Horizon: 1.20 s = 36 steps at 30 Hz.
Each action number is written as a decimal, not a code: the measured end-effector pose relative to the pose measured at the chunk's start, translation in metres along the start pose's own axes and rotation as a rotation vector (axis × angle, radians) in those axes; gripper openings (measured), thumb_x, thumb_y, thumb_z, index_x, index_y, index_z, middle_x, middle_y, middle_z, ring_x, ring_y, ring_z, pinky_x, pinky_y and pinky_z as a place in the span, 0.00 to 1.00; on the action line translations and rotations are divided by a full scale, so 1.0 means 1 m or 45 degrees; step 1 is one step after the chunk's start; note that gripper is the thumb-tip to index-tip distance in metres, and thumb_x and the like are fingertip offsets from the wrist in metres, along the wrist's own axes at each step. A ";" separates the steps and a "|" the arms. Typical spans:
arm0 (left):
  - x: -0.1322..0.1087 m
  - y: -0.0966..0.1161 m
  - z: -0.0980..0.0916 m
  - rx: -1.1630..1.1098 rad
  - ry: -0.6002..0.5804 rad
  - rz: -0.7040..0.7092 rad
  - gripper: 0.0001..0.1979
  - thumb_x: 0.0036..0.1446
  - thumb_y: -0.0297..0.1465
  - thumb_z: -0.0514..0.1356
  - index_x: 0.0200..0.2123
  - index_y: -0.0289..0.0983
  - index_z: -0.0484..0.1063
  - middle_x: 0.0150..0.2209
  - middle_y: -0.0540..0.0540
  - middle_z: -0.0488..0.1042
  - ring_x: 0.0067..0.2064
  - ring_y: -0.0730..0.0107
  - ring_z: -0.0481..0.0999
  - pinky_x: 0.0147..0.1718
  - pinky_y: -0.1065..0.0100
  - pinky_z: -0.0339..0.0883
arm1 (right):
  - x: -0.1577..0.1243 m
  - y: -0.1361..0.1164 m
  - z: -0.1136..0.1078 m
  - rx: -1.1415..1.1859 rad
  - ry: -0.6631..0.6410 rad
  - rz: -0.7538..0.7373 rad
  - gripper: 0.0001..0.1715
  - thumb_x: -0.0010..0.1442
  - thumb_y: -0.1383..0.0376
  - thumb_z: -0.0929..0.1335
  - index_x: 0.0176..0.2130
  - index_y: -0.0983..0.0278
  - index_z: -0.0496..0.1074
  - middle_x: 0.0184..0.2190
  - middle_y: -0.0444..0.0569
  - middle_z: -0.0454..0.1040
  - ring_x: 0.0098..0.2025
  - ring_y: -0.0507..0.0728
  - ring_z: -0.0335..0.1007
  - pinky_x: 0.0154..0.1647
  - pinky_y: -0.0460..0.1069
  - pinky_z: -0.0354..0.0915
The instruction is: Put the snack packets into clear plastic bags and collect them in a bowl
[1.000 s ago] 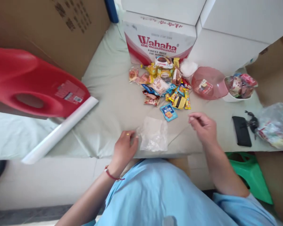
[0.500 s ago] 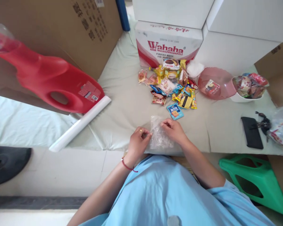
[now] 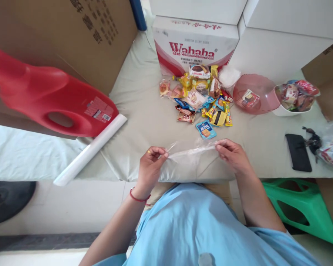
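Observation:
A clear plastic bag [image 3: 192, 153] is stretched sideways between my two hands, above the front of the cloth-covered table. My left hand [image 3: 153, 166] pinches one end of it between thumb and fingers. At the other end, my right hand [image 3: 233, 154] has its fingers closed on the plastic. Just beyond the bag lies a blue snack packet [image 3: 205, 129]. Behind that is a heap of wrapped snacks [image 3: 195, 99] in yellow, red, white and blue.
A Wahaba-style printed carton [image 3: 195, 44] stands behind the snacks. To the right are a pink translucent bowl [image 3: 241, 90], a white bowl [image 3: 287, 112] of snacks and a black phone [image 3: 298, 152]. A red jug [image 3: 39, 88] and white roll [image 3: 90, 150] lie left.
My hands have moved apart, left hand leftward and right hand rightward. The bag, crumpled between them before, is now pulled out wide.

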State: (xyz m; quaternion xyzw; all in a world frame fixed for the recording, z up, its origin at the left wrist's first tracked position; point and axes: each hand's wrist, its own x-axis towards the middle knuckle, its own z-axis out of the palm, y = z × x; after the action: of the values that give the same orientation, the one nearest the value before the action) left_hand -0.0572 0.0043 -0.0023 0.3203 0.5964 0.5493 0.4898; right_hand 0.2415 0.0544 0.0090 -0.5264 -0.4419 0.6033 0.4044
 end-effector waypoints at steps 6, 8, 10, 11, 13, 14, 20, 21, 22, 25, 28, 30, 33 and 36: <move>-0.014 0.026 -0.002 -0.145 0.059 0.195 0.13 0.49 0.31 0.74 0.30 0.39 0.72 0.38 0.49 0.75 0.43 0.71 0.76 0.47 0.67 0.71 | -0.024 -0.001 -0.019 0.090 0.077 -0.313 0.13 0.56 0.53 0.79 0.36 0.56 0.79 0.27 0.43 0.69 0.25 0.51 0.59 0.25 0.48 0.56; -0.017 0.035 -0.003 -0.163 0.068 0.300 0.13 0.50 0.31 0.73 0.30 0.40 0.70 0.38 0.49 0.74 0.42 0.70 0.75 0.46 0.66 0.72 | -0.030 -0.001 -0.015 0.132 0.008 -0.394 0.14 0.56 0.51 0.79 0.34 0.56 0.78 0.29 0.45 0.70 0.25 0.51 0.59 0.24 0.49 0.57; -0.019 0.038 -0.007 -0.101 0.110 0.354 0.13 0.50 0.31 0.72 0.30 0.40 0.69 0.38 0.48 0.73 0.42 0.69 0.75 0.45 0.65 0.72 | -0.031 0.002 -0.010 0.081 -0.004 -0.370 0.17 0.56 0.48 0.78 0.34 0.57 0.78 0.28 0.45 0.70 0.24 0.52 0.60 0.24 0.49 0.57; -0.019 0.036 -0.011 -0.043 0.143 0.334 0.13 0.49 0.31 0.72 0.30 0.40 0.69 0.37 0.48 0.73 0.42 0.69 0.75 0.44 0.65 0.72 | -0.030 0.005 -0.008 0.025 0.020 -0.320 0.18 0.57 0.47 0.78 0.35 0.57 0.78 0.27 0.44 0.69 0.24 0.52 0.60 0.24 0.49 0.58; -0.020 0.026 -0.018 0.083 0.208 0.191 0.14 0.47 0.32 0.72 0.34 0.39 0.70 0.36 0.49 0.72 0.40 0.70 0.74 0.41 0.67 0.70 | -0.027 0.010 -0.005 -0.101 0.076 -0.205 0.20 0.59 0.46 0.76 0.37 0.58 0.78 0.26 0.43 0.69 0.25 0.52 0.60 0.26 0.48 0.59; -0.022 0.019 -0.022 0.130 0.223 0.086 0.15 0.46 0.32 0.72 0.36 0.39 0.71 0.35 0.50 0.72 0.38 0.71 0.73 0.40 0.68 0.69 | -0.025 0.013 -0.004 -0.159 0.078 -0.161 0.20 0.59 0.46 0.76 0.37 0.59 0.78 0.25 0.43 0.69 0.26 0.52 0.60 0.27 0.48 0.60; -0.046 -0.018 -0.042 0.203 0.130 -0.272 0.29 0.43 0.31 0.70 0.51 0.38 0.71 0.42 0.48 0.74 0.40 0.69 0.74 0.39 0.67 0.69 | -0.031 0.016 -0.009 -0.375 -0.175 -0.170 0.20 0.63 0.47 0.74 0.36 0.60 0.79 0.30 0.46 0.75 0.33 0.55 0.68 0.37 0.49 0.65; -0.048 -0.018 -0.045 0.217 0.113 -0.260 0.29 0.43 0.31 0.68 0.52 0.38 0.71 0.43 0.46 0.75 0.43 0.66 0.75 0.41 0.66 0.69 | -0.032 0.016 -0.011 -0.396 -0.196 -0.170 0.19 0.63 0.47 0.74 0.36 0.60 0.79 0.31 0.46 0.76 0.34 0.55 0.69 0.38 0.50 0.66; -0.047 -0.015 -0.047 0.230 0.097 -0.232 0.29 0.44 0.30 0.66 0.53 0.39 0.72 0.46 0.45 0.76 0.48 0.62 0.76 0.43 0.65 0.70 | -0.033 0.016 -0.013 -0.410 -0.209 -0.169 0.19 0.64 0.47 0.73 0.37 0.60 0.80 0.32 0.47 0.76 0.35 0.56 0.70 0.39 0.50 0.66; -0.033 0.000 -0.050 0.324 0.129 -0.067 0.23 0.53 0.34 0.63 0.54 0.41 0.73 0.54 0.43 0.76 0.59 0.58 0.74 0.55 0.61 0.69 | -0.032 0.016 -0.018 -0.430 -0.233 -0.203 0.18 0.65 0.48 0.73 0.37 0.59 0.80 0.33 0.47 0.76 0.37 0.56 0.71 0.40 0.50 0.67; 0.000 0.020 -0.041 0.542 0.226 0.080 0.25 0.60 0.42 0.63 0.59 0.42 0.70 0.56 0.41 0.76 0.61 0.56 0.73 0.59 0.56 0.67 | -0.029 0.013 -0.018 -0.461 -0.285 -0.273 0.16 0.66 0.49 0.73 0.37 0.58 0.80 0.33 0.48 0.77 0.37 0.57 0.72 0.41 0.51 0.68; 0.023 0.027 -0.028 0.756 0.184 0.145 0.35 0.55 0.45 0.69 0.63 0.40 0.67 0.58 0.37 0.75 0.59 0.52 0.75 0.56 0.55 0.69 | -0.028 0.011 -0.017 -0.479 -0.341 -0.308 0.15 0.66 0.50 0.73 0.37 0.58 0.80 0.33 0.49 0.77 0.37 0.57 0.72 0.41 0.52 0.68; 0.048 0.027 0.001 1.070 -0.112 0.206 0.42 0.45 0.41 0.75 0.63 0.35 0.69 0.51 0.35 0.78 0.48 0.51 0.78 0.47 0.57 0.71 | -0.029 0.008 -0.015 -0.493 -0.401 -0.349 0.14 0.68 0.52 0.72 0.37 0.58 0.80 0.34 0.49 0.77 0.37 0.57 0.73 0.41 0.52 0.68; 0.057 0.020 0.023 1.214 -0.356 0.180 0.19 0.48 0.34 0.71 0.45 0.36 0.79 0.32 0.45 0.78 0.34 0.60 0.75 0.37 0.63 0.66 | -0.036 0.010 -0.020 -0.511 -0.346 -0.365 0.12 0.68 0.54 0.72 0.39 0.58 0.81 0.35 0.49 0.78 0.38 0.57 0.74 0.42 0.52 0.69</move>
State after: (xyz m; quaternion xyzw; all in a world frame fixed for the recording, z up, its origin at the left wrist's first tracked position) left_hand -0.0569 0.0678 0.0057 0.6187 0.6866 0.1992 0.3258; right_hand 0.2653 0.0199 0.0086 -0.4422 -0.6728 0.5055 0.3104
